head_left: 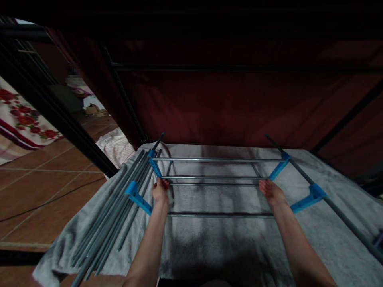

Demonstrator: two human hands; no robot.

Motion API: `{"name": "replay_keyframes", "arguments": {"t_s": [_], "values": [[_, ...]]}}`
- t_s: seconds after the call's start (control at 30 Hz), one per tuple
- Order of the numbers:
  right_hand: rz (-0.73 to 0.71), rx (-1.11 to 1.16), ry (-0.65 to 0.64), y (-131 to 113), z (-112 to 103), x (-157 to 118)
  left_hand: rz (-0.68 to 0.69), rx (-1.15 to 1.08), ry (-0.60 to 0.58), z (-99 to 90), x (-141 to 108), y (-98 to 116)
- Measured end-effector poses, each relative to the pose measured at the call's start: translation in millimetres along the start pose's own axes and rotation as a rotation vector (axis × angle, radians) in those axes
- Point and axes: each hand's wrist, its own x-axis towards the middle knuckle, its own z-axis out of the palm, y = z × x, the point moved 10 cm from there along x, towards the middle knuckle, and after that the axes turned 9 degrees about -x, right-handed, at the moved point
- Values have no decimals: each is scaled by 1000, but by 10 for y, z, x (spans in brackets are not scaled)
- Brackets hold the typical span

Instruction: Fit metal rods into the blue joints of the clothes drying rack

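Note:
A partly assembled rack of grey metal rods and blue plastic brackets stands on a grey blanket point(209, 235). My left hand point(160, 192) is closed at the left end of a middle crossbar point(215, 178), just below a blue bracket point(155, 165). At the same bar's right end, beside another blue bracket point(278, 169), the fingers of my right hand point(271, 192) are curled round it. Nearer to me, a lower crossbar point(221, 215) runs between two more brackets, a left one point(139, 198) and a right one point(309, 198). My forearms hide parts of these front joints.
Several loose grey rods point(110, 219) lie in a bundle on the blanket's left side. Dark metal frame posts point(60, 107) and a dark red curtain point(215, 107) enclose the space. A cable point(60, 197) crosses the tiled floor at left, near a floral cloth point(26, 119).

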Motion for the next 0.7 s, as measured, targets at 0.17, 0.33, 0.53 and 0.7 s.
{"name": "replay_keyframes", "arguments": {"t_s": [0.17,0.33,0.53,0.7], "values": [[101,153,-41,9,114,32,-271,-165,9,67,-43,-141],[112,235,-64,45,173,24,-424,-268,19,148,-112,-167],[100,249,-61,69,173,42,-442,-321,68,171,-156,-186],[104,248,-52,77,176,45,-418,-301,71,173,-149,-192]]}}
